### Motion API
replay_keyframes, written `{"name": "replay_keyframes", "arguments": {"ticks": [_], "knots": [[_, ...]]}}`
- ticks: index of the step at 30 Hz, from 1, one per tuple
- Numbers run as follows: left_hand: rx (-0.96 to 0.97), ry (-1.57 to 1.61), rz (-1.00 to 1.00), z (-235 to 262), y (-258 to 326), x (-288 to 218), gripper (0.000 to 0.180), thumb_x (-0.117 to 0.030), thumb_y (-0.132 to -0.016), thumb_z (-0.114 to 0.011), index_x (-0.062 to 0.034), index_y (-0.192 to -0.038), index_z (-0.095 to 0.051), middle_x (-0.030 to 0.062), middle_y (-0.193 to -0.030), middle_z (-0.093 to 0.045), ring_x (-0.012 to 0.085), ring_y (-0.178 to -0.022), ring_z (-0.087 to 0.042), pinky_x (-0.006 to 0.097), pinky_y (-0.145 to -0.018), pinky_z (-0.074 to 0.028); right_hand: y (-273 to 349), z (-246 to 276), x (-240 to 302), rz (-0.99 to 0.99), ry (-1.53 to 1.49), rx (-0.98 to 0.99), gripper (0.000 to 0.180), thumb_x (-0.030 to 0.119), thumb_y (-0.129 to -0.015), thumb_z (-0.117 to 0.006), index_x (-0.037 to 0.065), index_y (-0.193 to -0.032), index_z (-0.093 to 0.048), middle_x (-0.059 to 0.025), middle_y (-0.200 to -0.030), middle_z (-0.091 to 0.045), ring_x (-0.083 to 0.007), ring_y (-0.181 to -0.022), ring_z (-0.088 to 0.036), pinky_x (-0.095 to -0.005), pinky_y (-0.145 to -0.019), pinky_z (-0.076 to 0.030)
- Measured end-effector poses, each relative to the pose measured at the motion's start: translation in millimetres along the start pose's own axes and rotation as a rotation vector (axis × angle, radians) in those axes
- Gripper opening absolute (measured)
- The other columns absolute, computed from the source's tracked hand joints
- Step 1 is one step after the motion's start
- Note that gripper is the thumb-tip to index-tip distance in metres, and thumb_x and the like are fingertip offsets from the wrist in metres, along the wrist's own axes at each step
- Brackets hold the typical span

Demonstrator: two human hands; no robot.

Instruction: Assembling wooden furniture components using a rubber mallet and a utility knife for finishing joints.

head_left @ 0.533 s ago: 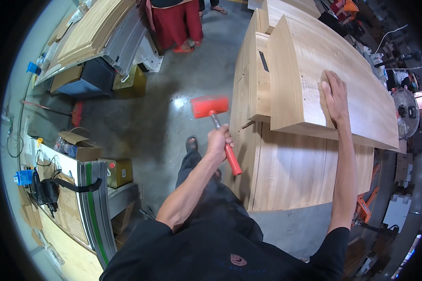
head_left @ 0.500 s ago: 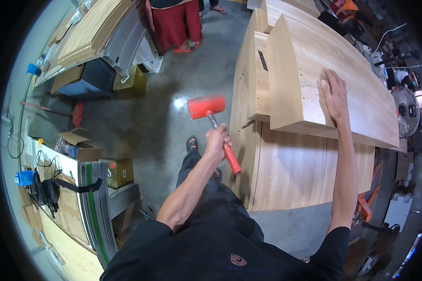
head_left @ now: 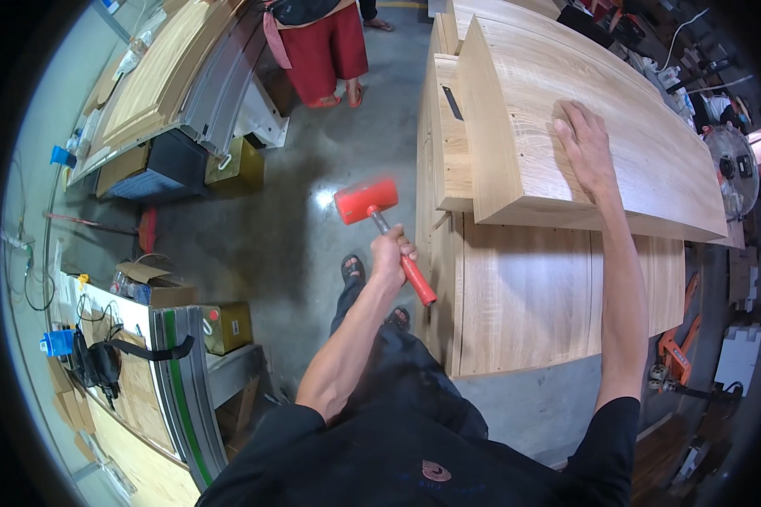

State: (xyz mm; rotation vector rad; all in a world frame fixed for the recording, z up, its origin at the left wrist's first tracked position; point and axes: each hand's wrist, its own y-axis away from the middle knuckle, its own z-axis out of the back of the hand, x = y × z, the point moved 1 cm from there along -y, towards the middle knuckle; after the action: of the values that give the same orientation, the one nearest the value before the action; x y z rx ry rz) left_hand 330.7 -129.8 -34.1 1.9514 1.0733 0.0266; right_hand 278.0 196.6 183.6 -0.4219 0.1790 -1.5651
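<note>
A mallet (head_left: 366, 200) with a red head, a metal neck and a red grip is in my left hand (head_left: 389, 253), whose fingers wrap round the handle. Its head points up and away, apart from the woodwork and a little blurred. My right hand (head_left: 583, 144) lies flat, fingers slightly spread, on top of a light wood-grain box-like piece (head_left: 651, 190). That piece rests on a larger stack of wood-grain furniture (head_left: 528, 296). Beside its left end panel, a lighter wooden part (head_left: 455, 173) with a dark slot sticks out.
A person in red trousers (head_left: 323, 59) stands at the far end of the aisle. Boards (head_left: 156, 68) lie stacked at the far left, with yellow-green metal cans (head_left: 235, 165) nearby. A fan (head_left: 733, 169) and an orange pallet jack (head_left: 678, 346) are on the right.
The mallet head has tilted slightly, while my left hand keeps its grip. My right hand stays on the wood. The whole view has shifted a little.
</note>
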Motion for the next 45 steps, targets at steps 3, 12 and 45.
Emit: {"name": "replay_keyframes", "arguments": {"ticks": [3,12,45], "knots": [[-0.021,0.035,-0.014,3.1,-5.9,10.9,0.021,-0.013,-0.097,-0.052,-0.0112,-0.079,-0.041,-0.0043,-0.058,-0.035,0.0089,-0.044,-0.036,0.028,-0.040,-0.036,-0.9,-0.8,0.4,-0.015,0.011,0.008,0.054,0.044,-0.099,-0.046,0.006,-0.137,-0.051,-0.0177,-0.143,-0.047,-0.0351,-0.133,-0.040,-0.0437,-0.113,-0.031],[0.014,-0.228,0.088,0.5,-3.7,21.7,0.016,-0.012,-0.096,-0.052,-0.0099,-0.082,-0.043,-0.0044,-0.059,-0.038,0.0081,-0.043,-0.039,0.027,-0.039,-0.038,-2.4,0.9,1.2,-0.036,0.009,0.023,0.054,0.043,-0.098,-0.048,0.009,-0.139,-0.050,-0.0161,-0.146,-0.045,-0.0338,-0.136,-0.038,-0.0452,-0.114,-0.030],[-0.367,-1.317,0.194,265.7,49.7,-174.8,0.025,-0.013,-0.084,-0.064,-0.0043,-0.062,-0.055,0.0045,-0.052,-0.052,0.0177,-0.044,-0.050,0.032,-0.045,-0.042,1.6,19.2,15.6,-0.078,-0.137,0.004,0.046,0.019,-0.090,-0.059,0.002,-0.132,-0.054,-0.0188,-0.140,-0.049,-0.0373,-0.130,-0.042,-0.0439,-0.111,-0.035]]}}
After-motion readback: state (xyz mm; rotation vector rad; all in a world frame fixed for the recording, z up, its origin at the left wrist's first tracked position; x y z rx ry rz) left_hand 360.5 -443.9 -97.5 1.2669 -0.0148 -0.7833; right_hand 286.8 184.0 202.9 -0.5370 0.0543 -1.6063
